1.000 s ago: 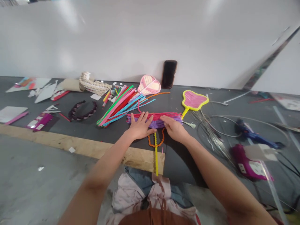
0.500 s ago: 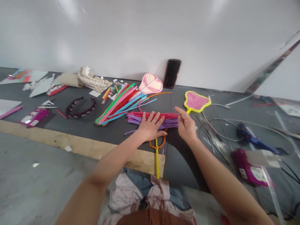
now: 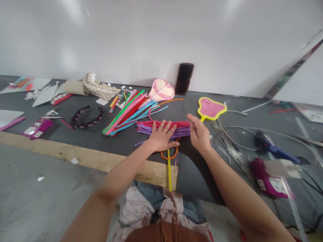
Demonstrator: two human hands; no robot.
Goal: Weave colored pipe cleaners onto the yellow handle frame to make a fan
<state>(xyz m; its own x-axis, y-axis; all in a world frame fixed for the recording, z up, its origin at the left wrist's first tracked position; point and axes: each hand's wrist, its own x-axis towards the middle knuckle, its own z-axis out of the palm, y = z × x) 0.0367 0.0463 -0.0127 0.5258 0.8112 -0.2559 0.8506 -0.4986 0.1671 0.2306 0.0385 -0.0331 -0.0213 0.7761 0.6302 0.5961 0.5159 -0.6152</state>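
A bundle of purple pipe cleaners (image 3: 145, 129) and red pipe cleaners (image 3: 180, 124) lies crosswise on the dark table. My left hand (image 3: 163, 137) rests flat on top of it, fingers spread. At the bundle's right end, my right hand (image 3: 200, 134) stands on edge with its fingers against the tips; they look extended rather than wrapped round. Below my left hand is an orange twisted ring (image 3: 163, 157), partly hidden, with a yellow pipe-cleaner stem (image 3: 169, 174) reaching past the table edge. Left of the bundle fan out multicoloured pipe cleaners (image 3: 126, 116).
A phone (image 3: 184, 79) leans on the wall beside a pink heart-like shape (image 3: 162, 90). Right are a yellow-edged pink wand (image 3: 212, 109), loose wires (image 3: 232, 151), a blue glue gun (image 3: 277, 149) and a magenta box (image 3: 272, 185). Left lie a dark braided headband (image 3: 87, 122) and another magenta box (image 3: 38, 127).
Both hands stay nearly still on the bundle. My right hand has shifted very slightly left against the pipe-cleaner ends, and the view has moved a little.
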